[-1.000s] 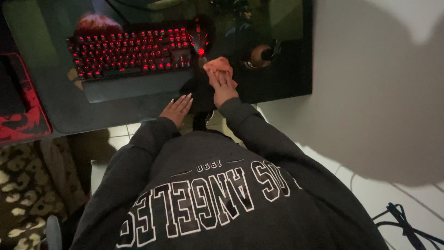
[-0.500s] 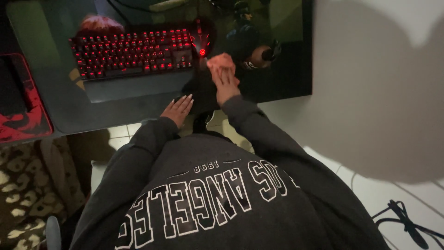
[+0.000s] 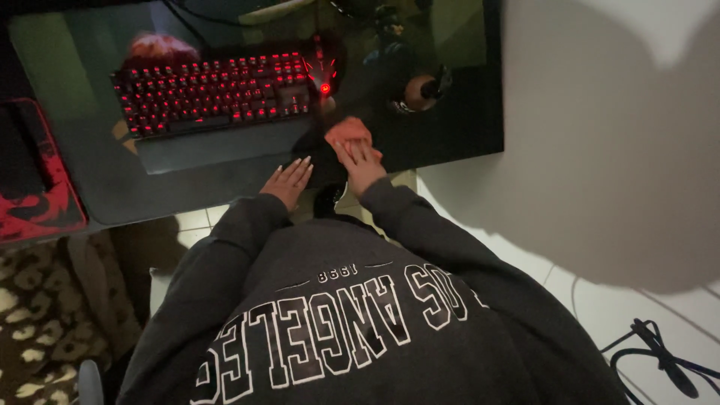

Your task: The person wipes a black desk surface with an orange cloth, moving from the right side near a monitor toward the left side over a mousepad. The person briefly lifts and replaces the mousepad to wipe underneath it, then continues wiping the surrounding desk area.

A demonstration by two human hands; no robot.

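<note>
As seen from the head camera, looking down over a dark sweatshirt (image 3: 337,315):

Right hand: right hand (image 3: 361,161) lies flat, palm down, fingers stretched forward over the near edge of the cloth (image 3: 347,130). Grip: open and pressing, not closed round anything.

Cloth: small, pinkish-orange, bunched; it sits on the surface (image 3: 457,112) just under and ahead of the right fingertips, near the front edge, right of the keyboard (image 3: 214,90) and just below the mouse (image 3: 324,75).

Left hand: left hand (image 3: 287,180) rests flat on the front edge of the surface, fingers together and extended. Grip: open, holding nothing. It lies just beside the right hand, apart from the cloth.

Surface: dark, glossy, reflective; its right edge ends against a pale floor (image 3: 600,150).

Keyboard: red-lit keys, set well back from the hands, with a dark wrist rest (image 3: 217,146) along its near side.

Mouse: dark with a red light, touching or just beside the right end of the keyboard; contact cannot be told.

Round object: a dark round item (image 3: 420,91) stands right of the mouse; its kind cannot be told.

Left side: red-and-black mat (image 3: 37,187) at the far left; spotted fabric (image 3: 45,322) below it.

Floor: black cable (image 3: 660,360) lies at lower right.
</note>
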